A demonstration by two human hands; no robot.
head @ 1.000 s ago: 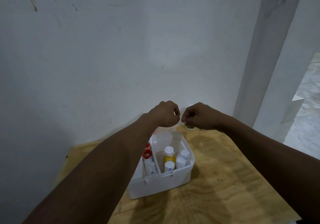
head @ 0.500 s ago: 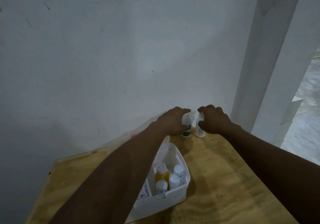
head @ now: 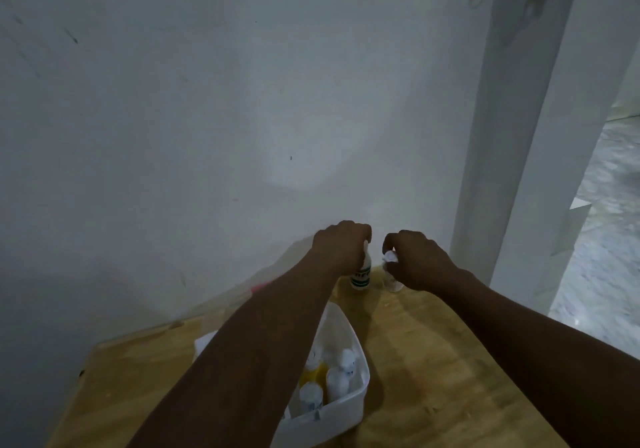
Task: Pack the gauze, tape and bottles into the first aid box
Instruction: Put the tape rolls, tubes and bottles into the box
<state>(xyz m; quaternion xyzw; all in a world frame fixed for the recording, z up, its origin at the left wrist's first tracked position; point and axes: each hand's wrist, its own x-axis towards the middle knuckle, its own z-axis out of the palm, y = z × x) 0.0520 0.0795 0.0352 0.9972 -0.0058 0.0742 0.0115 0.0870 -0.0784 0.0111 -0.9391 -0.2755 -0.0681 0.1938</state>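
**Two hands on two bottles at the back of the table**

A person reaches both bare forearms across a pale plywood table (head: 433, 361) toward a smooth white wall (head: 207, 118). The left hand (head: 341, 246) is curled over the top of a small white bottle with a green label (head: 360, 276), which stands upright on the wood close to the wall. The right hand (head: 415, 259) pinches the crumpled white top of a second small white bottle (head: 393, 283), standing just beside the first; what that crumpled white piece is cannot be told.

Nearer the camera sits the first aid box (head: 349, 399), an open white plastic tub with rounded corners and thin, glossy walls. The left forearm crosses above it and hides much of the inside. In the part that shows, several round capped containers stand upright and close together: a yellow bottle (head: 313, 375) with a white cap, and at least two white bottles (head: 337, 378) beside it. The picture there is soft with blur, so labels cannot be read.

At the right, a flat white door frame (head: 502, 170) runs up the wall, and beyond it lies a grey mottled floor (head: 609, 239).
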